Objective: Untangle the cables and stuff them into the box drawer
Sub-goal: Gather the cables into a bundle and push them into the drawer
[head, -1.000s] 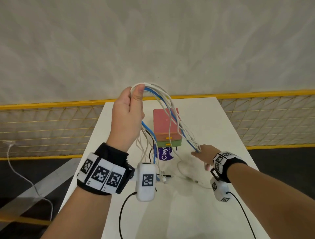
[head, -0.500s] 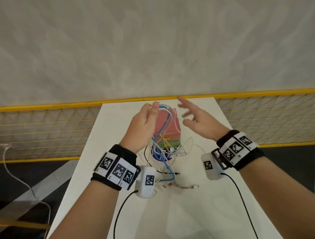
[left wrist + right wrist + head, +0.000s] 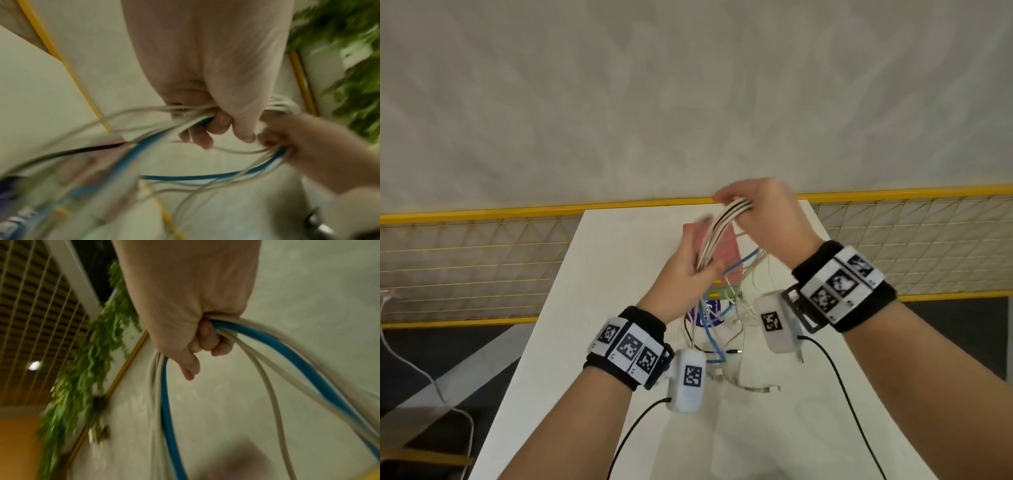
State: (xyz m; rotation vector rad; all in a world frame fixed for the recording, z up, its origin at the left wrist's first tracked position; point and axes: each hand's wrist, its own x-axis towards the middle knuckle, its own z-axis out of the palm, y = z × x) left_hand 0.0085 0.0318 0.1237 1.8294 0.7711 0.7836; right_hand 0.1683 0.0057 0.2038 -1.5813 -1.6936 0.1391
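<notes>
Since the earlier frames the right hand [image 3: 763, 219] has been brought up from the worktop [image 3: 592, 308] and closed over the upper end of the cables [image 3: 717, 236], where half a second ago it hung open beside them; the left hand [image 3: 685, 277] has been lowered from its raised position and is now held just below and nearer the body; in the head view a taut run of white strands with one dark strand is stretched between the two hands, its long axis slanting from the left hand up and away to the right hand; the fingers [image 3: 207, 340] of the right hand are seen in the right wrist view curled tightly round white strands and a blue cable [image 3: 168, 410]; the fingers [image 3: 205, 129] of the left hand are likewise curled round the bunch in the left wrist view, though that view is blurred; the loose ends hang below both hands and trail onto the worktop in a tangle in front of the box [image 3: 726, 250], which stands just behind and beneath the held bunch; whether a drawer is open cannot be told, the box being largely hidden; the cables are judged to be still tangled and none stowed; the box lies below and beyond both hands, the left hand being lower and probably the nearer to it.
</notes>
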